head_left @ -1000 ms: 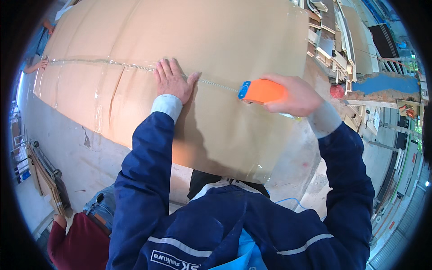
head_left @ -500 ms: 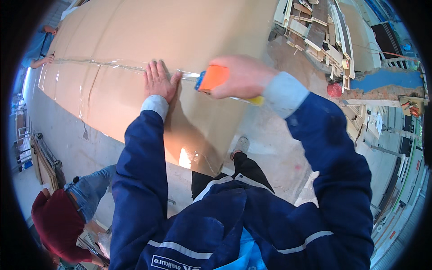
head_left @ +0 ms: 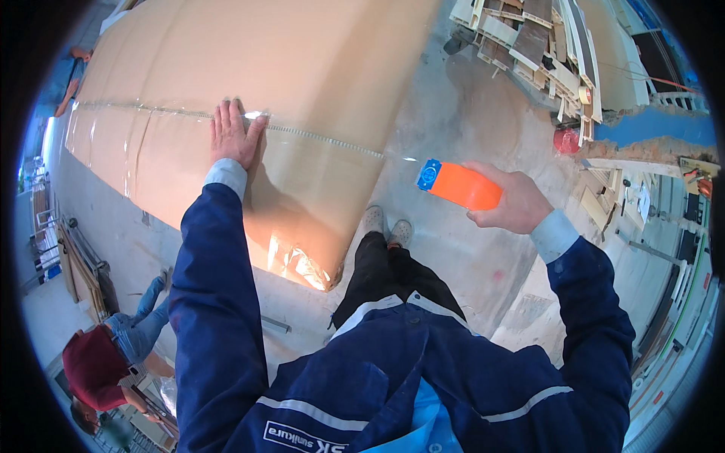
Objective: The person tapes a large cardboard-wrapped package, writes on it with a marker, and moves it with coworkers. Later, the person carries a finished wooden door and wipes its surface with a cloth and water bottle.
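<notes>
- The large cardboard package point(head_left: 302, 98) lies flat and fills the upper left of the view; everything below is placed against it.
- The left hand point(head_left: 232, 136) rests palm-down on top of the cardboard package, fingers spread flat, gripping nothing, pressing right on the tape line.
- A strip of clear tape point(head_left: 317, 137) runs across the cardboard package from its far left side, passes under the left hand, and leaves the right edge of the package as a taut thread through the air.
- The orange tape dispenser point(head_left: 459, 186) is off the cardboard package, to the right of its edge and above the concrete floor point(head_left: 468, 113); the tape strand ends at its blue front end.
- The right hand point(head_left: 513, 202) is closed around the rear of the orange tape dispenser, fingers wrapped over its body.
- The person's shoes point(head_left: 385, 225) stand just beside the near right corner of the cardboard package.
- A stack of wooden pallets point(head_left: 529, 45) sits well to the right of the cardboard package, at the top of the view.
- Another person in a red top point(head_left: 94, 366) crouches on the floor, well below the near left side of the cardboard package.
</notes>
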### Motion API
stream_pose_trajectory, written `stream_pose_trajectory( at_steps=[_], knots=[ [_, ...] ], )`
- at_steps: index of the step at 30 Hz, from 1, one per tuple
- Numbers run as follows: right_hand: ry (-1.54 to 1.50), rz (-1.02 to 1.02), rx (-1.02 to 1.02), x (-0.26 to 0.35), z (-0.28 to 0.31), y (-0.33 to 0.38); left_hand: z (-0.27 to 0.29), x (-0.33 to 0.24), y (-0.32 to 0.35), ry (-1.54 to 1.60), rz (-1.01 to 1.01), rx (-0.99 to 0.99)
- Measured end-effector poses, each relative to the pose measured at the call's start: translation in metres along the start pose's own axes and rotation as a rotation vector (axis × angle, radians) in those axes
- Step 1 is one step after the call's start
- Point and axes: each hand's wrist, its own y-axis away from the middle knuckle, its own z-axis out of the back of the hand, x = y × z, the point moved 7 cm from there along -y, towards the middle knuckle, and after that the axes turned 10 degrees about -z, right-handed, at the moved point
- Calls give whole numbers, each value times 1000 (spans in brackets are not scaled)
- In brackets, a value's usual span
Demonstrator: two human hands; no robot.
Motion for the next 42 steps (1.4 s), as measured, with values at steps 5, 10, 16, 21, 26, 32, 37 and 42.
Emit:
stream_pose_trajectory(
  at_steps=[5, 10, 16, 21, 26, 32, 37, 42],
  knots=[
    [-66, 93, -81, -25, -29, -14, 17, -30, -4, 1, 144, 79],
    [12, 114, -104, -40, -47, -36, 25, -195, 53, 4, -92, -18],
    [-55, 164, -28, -60, -53, -49, 36, -244, 51, -184, 110, 136],
    [-129, 310, -69, -99, -48, -42, 24, -240, 45, -187, 134, 117],
    [-207, 278, -25, -158, -62, -43, 39, -257, 68, -52, 125, -81],
    [-97, 155, 64, -183, -112, -100, -48, -350, 194, 1796, 746, -96],
    [-94, 124, 114, -131, -159, -170, -128, -349, 172, 2959, 1004, -477],
    [-155, 299, -39, -54, -170, -214, -138, -299, 124, 2845, 636, -901]
  ],
)
